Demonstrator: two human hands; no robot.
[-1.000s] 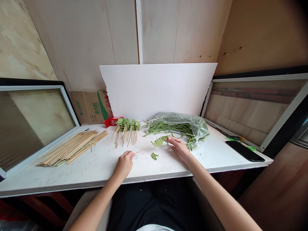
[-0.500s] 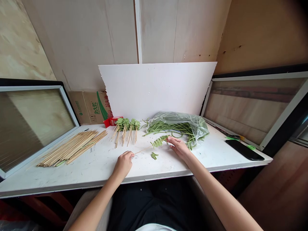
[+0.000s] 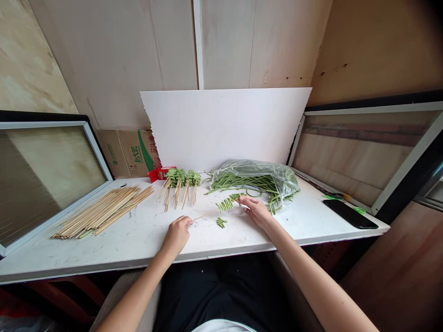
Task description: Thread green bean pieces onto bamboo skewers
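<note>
My left hand [image 3: 178,231] is closed on the bare end of a thin wooden skewer [image 3: 204,216]. Green bean pieces [image 3: 225,204] are threaded along the skewer's far part. At that far end, the fingers of my right hand [image 3: 254,208] pinch the beans. A few loose cut bean pieces [image 3: 221,222] lie on the white table just below the skewer. Behind my hands, long green beans [image 3: 242,182] spill from a clear plastic bag [image 3: 284,176]. Filled bean skewers [image 3: 180,177] rest in a group to the left of the bag.
Many bare skewers [image 3: 100,210] are spread on the left of the white table [image 3: 138,251]. A black phone [image 3: 349,214] lies at the right. A cardboard box [image 3: 124,154], a red packet [image 3: 157,174] and a white board [image 3: 224,129] stand at the back, with framed panes either side.
The view has shifted very slightly. Both hands keep the same hold on the skewer and beans, with no clear movement.
</note>
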